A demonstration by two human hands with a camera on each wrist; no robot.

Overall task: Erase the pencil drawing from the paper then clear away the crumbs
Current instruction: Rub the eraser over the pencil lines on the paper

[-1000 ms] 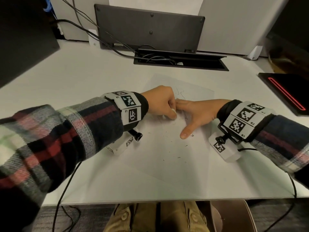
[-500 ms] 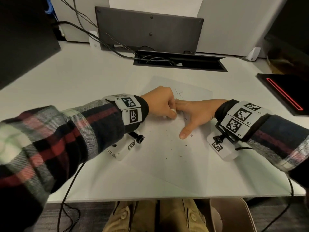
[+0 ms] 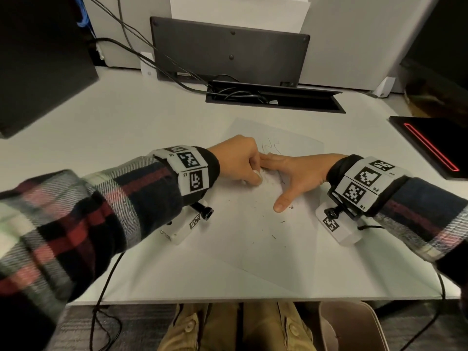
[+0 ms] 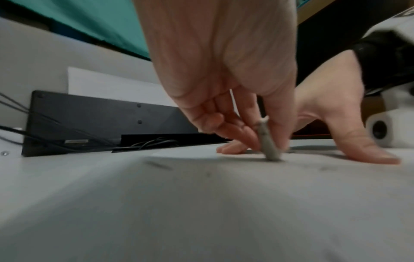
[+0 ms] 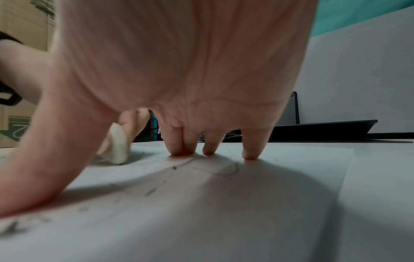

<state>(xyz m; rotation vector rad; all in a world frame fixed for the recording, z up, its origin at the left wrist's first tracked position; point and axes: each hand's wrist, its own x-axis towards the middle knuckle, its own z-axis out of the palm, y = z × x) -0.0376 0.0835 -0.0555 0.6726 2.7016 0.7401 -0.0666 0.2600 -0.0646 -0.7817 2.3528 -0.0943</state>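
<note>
1. Two hands share the work: left hand pinches a white eraser against the paper; right hand, fingers spread flat, pins the sheet.
2. Hard rubbing could crease or tear the paper if that hand slips.
3. Pencil drawing: faint lines beyond the fingers; dark crumbs scattered nearer.

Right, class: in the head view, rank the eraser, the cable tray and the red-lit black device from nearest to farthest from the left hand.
1. Eraser, pinched in the left hand.
2. Cable tray, recessed in the desk behind.
3. Red-lit black device, far right edge.
</note>
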